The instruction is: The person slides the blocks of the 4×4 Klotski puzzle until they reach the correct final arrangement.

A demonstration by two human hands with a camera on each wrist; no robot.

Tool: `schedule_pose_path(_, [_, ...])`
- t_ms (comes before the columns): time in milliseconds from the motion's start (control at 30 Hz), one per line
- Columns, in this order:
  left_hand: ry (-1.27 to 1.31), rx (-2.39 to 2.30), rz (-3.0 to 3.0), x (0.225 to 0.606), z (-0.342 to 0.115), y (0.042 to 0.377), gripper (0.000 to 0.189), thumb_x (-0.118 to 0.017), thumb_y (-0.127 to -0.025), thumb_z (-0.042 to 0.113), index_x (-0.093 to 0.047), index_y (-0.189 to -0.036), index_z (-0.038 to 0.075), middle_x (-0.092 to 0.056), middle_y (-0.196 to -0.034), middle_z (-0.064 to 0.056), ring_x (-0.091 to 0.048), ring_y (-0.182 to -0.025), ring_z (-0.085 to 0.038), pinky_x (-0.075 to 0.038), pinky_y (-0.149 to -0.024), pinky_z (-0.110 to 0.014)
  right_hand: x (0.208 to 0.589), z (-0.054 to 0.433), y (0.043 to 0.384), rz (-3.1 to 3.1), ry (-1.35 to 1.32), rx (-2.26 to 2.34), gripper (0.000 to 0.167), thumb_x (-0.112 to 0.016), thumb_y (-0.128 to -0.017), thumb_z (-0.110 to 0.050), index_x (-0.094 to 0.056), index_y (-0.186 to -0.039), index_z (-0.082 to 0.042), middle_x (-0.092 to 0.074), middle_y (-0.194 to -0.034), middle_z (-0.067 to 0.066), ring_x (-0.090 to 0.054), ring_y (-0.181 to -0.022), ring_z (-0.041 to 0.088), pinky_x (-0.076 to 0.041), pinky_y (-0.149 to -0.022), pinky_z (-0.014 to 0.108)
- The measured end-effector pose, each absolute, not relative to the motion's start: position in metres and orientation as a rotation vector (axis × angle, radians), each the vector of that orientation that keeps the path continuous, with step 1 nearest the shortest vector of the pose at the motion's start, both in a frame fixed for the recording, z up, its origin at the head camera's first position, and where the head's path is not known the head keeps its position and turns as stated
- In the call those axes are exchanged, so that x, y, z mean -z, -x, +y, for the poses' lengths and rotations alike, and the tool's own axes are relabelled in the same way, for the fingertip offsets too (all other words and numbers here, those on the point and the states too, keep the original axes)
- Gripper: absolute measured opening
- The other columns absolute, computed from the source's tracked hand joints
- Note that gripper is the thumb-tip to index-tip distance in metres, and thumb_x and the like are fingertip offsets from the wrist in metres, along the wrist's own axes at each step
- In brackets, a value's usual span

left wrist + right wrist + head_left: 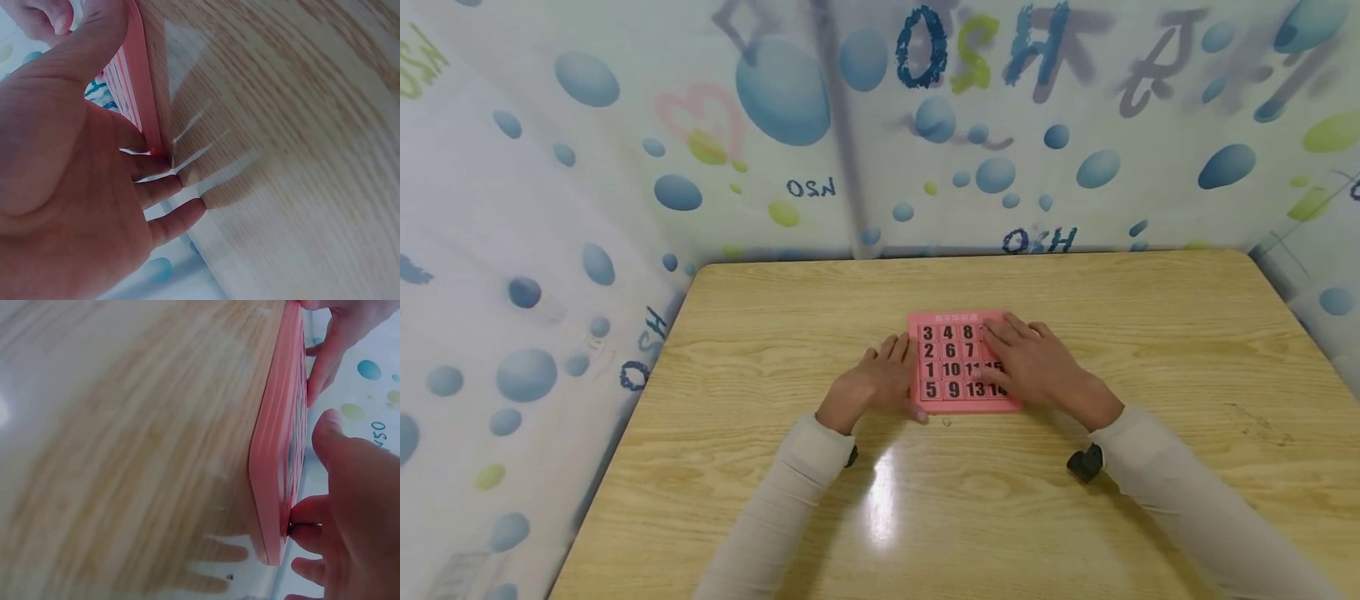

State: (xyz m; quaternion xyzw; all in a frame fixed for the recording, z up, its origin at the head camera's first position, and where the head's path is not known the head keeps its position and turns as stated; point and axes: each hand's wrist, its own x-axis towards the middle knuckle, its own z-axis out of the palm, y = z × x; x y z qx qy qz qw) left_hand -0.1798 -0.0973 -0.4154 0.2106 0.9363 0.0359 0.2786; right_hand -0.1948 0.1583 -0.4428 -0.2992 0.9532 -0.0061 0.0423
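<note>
A pink number sliding puzzle [951, 360] lies flat on the wooden table, with black numbers on its square tiles and pale lettering along its top border. Against its left edge rests my left hand [887, 382], fingers extended and thumb by the near left corner. My right hand [1041, 362] lies over the right side, its fingertips on the upper right tiles and its thumb reaching across the lower rows. It hides some tiles in the right column. In the right wrist view, the fingers [309, 509] touch the puzzle's top near one corner.
The wooden table [760, 333] extends around the puzzle on all sides. Behind it and at the left stands a pale wall covering [880, 150] with blue and green spots and lettering. A black wrist device [1085, 462] sits under the right cuff.
</note>
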Motion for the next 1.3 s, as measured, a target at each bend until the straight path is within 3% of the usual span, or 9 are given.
schedule_pose_path(300, [-0.56, -0.061, 2.522, 0.413, -0.098, 0.181, 0.12, -0.068, -0.083, 0.062, 0.005, -0.159, 0.004, 0.006, -0.166, -0.016, 0.001, -0.154, -0.03, -0.015, -0.123, -0.049, 0.442, 0.158, 0.187, 2.884, 0.889, -0.01, 0.078, -0.052, -0.098, -0.054, -0.035, -0.153, -0.002, -0.032, -0.159, 0.017, -0.021, -0.149, 0.041, -0.028, -0.114, 0.059])
schedule_pose_path(700, [-0.551, -0.071, 2.514, 0.414, -0.099, 0.181, 0.121, -0.069, -0.083, 0.062, 0.005, -0.159, 0.004, 0.006, -0.166, -0.016, 0.001, -0.154, -0.03, -0.015, -0.123, -0.049, 0.438, 0.157, 0.169, 2.904, 0.986, -0.076, 0.076, -0.055, -0.096, -0.056, -0.044, -0.149, -0.003, -0.04, -0.156, 0.016, -0.032, -0.144, 0.042, -0.036, -0.109, 0.058])
schedule_pose_path(900, [-0.533, -0.095, 2.493, 0.415, -0.099, 0.182, 0.121, -0.069, -0.083, 0.061, 0.006, -0.159, 0.004, 0.008, -0.166, -0.015, 0.003, -0.154, -0.03, -0.012, -0.123, -0.049, 0.437, 0.146, 0.177, 2.885, 0.932, 0.02, 0.075, -0.052, -0.098, -0.055, -0.039, -0.152, -0.005, -0.036, -0.158, 0.015, -0.025, -0.147, 0.042, -0.03, -0.113, 0.06])
schedule_pose_path(1300, [-0.555, -0.056, 2.492, 0.419, -0.097, 0.182, 0.121, -0.066, -0.083, 0.065, 0.007, -0.158, 0.004, 0.01, -0.166, -0.016, 0.005, -0.154, -0.03, -0.012, -0.123, -0.049, 0.438, 0.135, 0.193, 2.873, 0.891, -0.054, 0.076, -0.044, -0.099, -0.059, -0.038, -0.152, -0.005, -0.036, -0.158, 0.014, -0.026, -0.148, 0.039, -0.031, -0.111, 0.062])
